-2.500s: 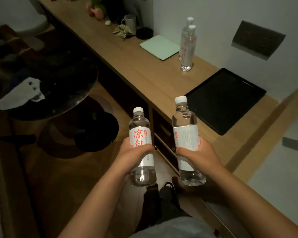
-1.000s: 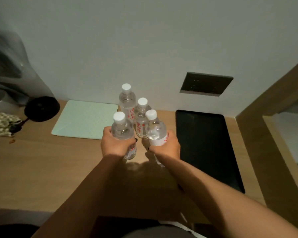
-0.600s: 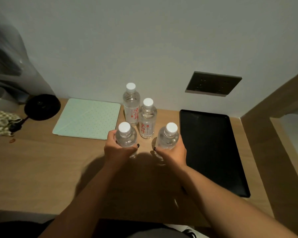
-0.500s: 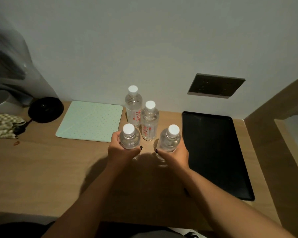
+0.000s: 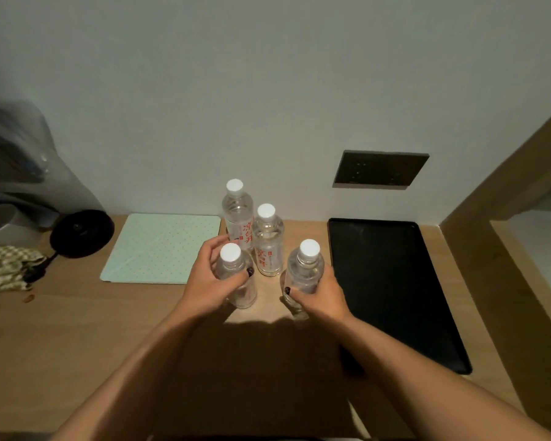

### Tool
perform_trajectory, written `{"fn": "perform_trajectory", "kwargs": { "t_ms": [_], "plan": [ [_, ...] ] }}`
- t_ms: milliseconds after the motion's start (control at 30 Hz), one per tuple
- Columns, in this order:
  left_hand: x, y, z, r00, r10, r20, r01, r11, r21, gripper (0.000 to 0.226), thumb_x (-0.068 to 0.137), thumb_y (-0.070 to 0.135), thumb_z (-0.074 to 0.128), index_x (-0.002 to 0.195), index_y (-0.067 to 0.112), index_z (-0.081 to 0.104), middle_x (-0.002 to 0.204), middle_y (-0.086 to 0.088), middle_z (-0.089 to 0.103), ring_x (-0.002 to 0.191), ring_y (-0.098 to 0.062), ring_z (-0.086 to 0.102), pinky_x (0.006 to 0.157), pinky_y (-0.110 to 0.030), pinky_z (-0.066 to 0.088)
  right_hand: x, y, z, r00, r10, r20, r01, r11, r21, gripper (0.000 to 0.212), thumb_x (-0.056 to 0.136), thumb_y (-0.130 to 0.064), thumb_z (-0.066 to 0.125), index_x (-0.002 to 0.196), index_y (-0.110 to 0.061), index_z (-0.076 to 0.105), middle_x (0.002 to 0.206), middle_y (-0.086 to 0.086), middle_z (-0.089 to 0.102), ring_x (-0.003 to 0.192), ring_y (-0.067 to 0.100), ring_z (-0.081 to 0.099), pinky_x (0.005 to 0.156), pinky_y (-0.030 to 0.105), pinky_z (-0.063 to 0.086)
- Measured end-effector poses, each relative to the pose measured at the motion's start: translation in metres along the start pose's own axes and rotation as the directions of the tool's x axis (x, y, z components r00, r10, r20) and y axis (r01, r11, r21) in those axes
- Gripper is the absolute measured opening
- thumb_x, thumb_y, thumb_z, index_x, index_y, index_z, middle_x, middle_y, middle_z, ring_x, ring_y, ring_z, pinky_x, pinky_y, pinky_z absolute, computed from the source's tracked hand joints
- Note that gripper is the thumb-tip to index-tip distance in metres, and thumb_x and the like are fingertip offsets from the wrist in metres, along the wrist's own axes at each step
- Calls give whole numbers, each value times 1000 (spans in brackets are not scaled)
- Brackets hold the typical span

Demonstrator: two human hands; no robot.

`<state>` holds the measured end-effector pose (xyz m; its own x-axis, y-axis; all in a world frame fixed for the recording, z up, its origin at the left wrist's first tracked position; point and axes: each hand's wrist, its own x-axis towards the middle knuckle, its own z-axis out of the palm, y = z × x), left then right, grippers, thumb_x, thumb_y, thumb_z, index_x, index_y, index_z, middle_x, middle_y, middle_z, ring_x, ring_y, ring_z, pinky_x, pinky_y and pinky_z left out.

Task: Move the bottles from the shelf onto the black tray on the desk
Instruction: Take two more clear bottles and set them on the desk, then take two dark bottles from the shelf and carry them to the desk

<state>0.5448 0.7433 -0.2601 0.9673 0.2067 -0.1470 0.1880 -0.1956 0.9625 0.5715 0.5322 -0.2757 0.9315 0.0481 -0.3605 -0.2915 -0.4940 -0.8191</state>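
Several clear water bottles with white caps stand on the wooden desk (image 5: 77,329), left of the black tray (image 5: 392,281). My left hand (image 5: 210,281) wraps the front left bottle (image 5: 236,275), fingers loosening at the top. My right hand (image 5: 318,294) grips the front right bottle (image 5: 306,268), which stands on the desk just left of the tray's edge. Two more bottles stand behind them: one at the back (image 5: 237,214) and one in the middle (image 5: 269,240), both with red lettering. The tray holds nothing.
A pale green dotted pad (image 5: 163,246) lies left of the bottles. Further left are a round black object (image 5: 81,232), a checked cloth (image 5: 4,268) and a white cup (image 5: 0,224). A dark wall plate (image 5: 379,170) sits above the tray. A wooden partition (image 5: 506,198) rises at right.
Both hands brought the two bottles to the desk and set them down in front of the two standing ones. My left fingers have begun to spread since half a second ago.
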Motion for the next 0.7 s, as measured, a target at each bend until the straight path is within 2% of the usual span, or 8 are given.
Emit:
{"fn": "perform_trajectory", "kwargs": {
  "t_ms": [100,167,267,367,500,600,700],
  "plan": [
    [-1,32,-6,989,143,34,-143,990,10,77,68,22,75,136,23,40,132,14,55,119,7,51,95,-12,42,-7,-8,-13,999,-51,12,52,996,-77,72,73,-18,77,133,-19,37,123,-1,51,119,17,51,90,25,39],
    [-3,54,-6,975,220,45,-222,974,50,78,66,30,70,137,24,39,136,14,52,124,9,45,94,-4,37,-14,-16,-24,996,-83,38,86,990,-111,72,76,-24,75,136,-19,36,128,0,48,125,19,47,92,25,38],
    [-9,88,4,936,341,85,-350,923,157,78,68,39,66,140,27,38,142,15,47,132,3,40,104,-15,34,-27,-27,-49,989,-137,59,145,976,-163,86,79,-33,72,148,-19,22,150,0,31,139,20,31,108,31,29],
    [-16,117,27,900,405,158,-434,863,258,75,74,35,66,142,31,35,146,14,42,135,-3,38,110,-28,33,-42,-32,-81,981,-190,45,195,960,-203,77,84,-30,68,147,-19,25,153,2,25,140,17,25,101,22,23],
    [-26,143,74,852,441,283,-519,787,335,74,82,34,69,145,38,29,151,17,34,139,-4,31,112,-34,29,-63,-20,-125,973,-231,-30,206,915,-346,91,84,-46,64,152,-20,10,161,-2,5,148,16,2,117,36,16],
    [-37,154,115,826,442,350,-556,739,379,75,84,40,65,147,41,25,155,13,28,142,-9,28,112,-37,30,-87,-3,-163,958,-278,-70,206,839,-503,90,87,-48,58,153,-20,4,161,-3,-3,147,14,-9,117,38,12],
    [-58,163,158,804,433,408,-582,713,391,76,84,44,63,148,41,22,157,10,26,144,-15,26,114,-41,29,-119,22,-204,937,-333,-102,185,723,-665,88,90,-49,54,152,-20,-1,161,-1,-7,147,16,-12,117,37,10]
  ]
}}
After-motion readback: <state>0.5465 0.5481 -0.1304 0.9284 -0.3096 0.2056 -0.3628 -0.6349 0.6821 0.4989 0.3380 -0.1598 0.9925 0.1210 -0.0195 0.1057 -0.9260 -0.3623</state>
